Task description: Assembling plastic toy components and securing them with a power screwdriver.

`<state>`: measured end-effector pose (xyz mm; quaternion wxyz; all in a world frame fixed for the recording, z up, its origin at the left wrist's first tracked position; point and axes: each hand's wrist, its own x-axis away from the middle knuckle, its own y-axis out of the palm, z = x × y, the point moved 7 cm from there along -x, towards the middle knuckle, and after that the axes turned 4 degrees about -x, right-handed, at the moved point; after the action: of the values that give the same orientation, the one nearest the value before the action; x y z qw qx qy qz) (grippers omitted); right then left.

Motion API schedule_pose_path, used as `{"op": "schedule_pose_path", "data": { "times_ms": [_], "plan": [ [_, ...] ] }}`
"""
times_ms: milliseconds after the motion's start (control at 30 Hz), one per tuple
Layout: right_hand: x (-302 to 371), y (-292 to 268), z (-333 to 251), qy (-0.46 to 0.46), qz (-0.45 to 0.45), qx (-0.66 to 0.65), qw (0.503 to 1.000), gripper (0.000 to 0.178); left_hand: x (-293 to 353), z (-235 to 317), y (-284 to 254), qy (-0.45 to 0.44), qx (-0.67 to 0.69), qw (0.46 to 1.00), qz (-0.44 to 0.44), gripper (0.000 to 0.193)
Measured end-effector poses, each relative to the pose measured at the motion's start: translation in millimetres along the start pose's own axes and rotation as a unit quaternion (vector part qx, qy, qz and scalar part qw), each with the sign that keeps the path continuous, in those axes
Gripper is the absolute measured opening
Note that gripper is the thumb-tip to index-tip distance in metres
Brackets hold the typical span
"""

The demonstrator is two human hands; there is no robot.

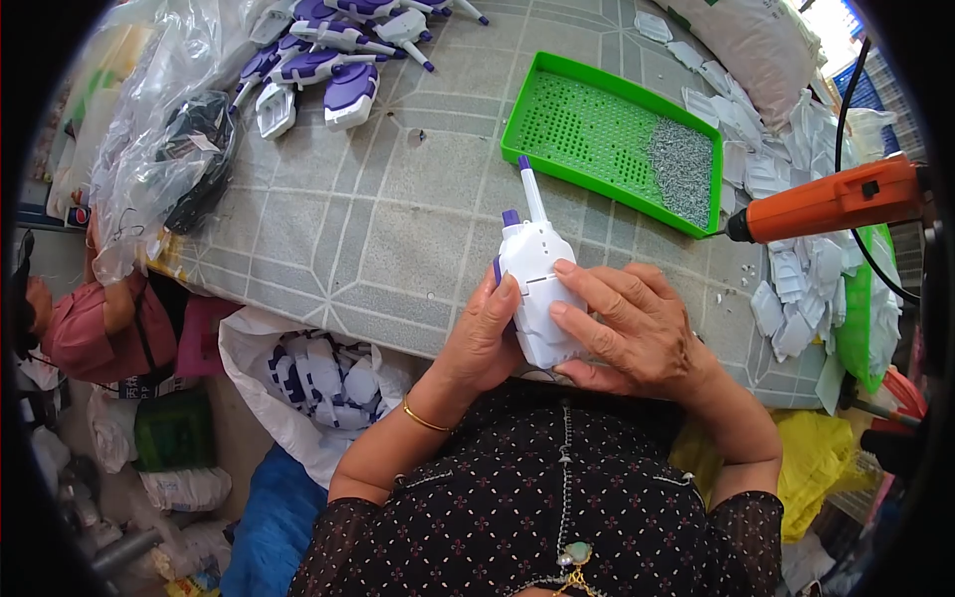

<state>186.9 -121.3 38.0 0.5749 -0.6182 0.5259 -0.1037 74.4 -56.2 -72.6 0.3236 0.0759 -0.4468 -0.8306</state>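
Note:
A white and purple toy walkie-talkie (542,274) is held over the table's near edge, its long purple-tipped antenna pointing away from me. My left hand (480,333) wraps round its left side, thumb on the white back. Across the right and lower part of the back lie the fingers of my right hand (637,323), pressed to the casing with the thumb at the bottom end. What lies beneath those fingers is hidden. Beyond the antenna tip stands a green perforated tray (617,194) with many small metal screws (681,164) heaped at its right end.
An orange electric screwdriver (831,204) hangs at right, its cable beside it. White plastic pieces (791,289) are piled under it. More walkie-talkies (328,65) lie at the far left. A white sack (254,358) of similar parts stands below the table. Another person (95,328) is at left.

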Motion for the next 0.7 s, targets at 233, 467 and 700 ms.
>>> {"op": "schedule_pose_path", "data": {
  "times_ms": [233,467,700],
  "plan": [
    [2,4,-9,0.016,-0.013,0.074,0.997,0.051,3,-2,-2,0.004,0.004,1.0,-0.015,0.076],
    [13,12,-12,0.019,-0.018,0.095,0.995,0.052,1,-1,-6,0.013,-0.008,1.0,-0.003,0.073],
    [18,13,-4,0.029,0.026,0.014,0.999,0.055,0,6,0,0.035,-0.089,0.994,0.042,0.097]
  ]
}}
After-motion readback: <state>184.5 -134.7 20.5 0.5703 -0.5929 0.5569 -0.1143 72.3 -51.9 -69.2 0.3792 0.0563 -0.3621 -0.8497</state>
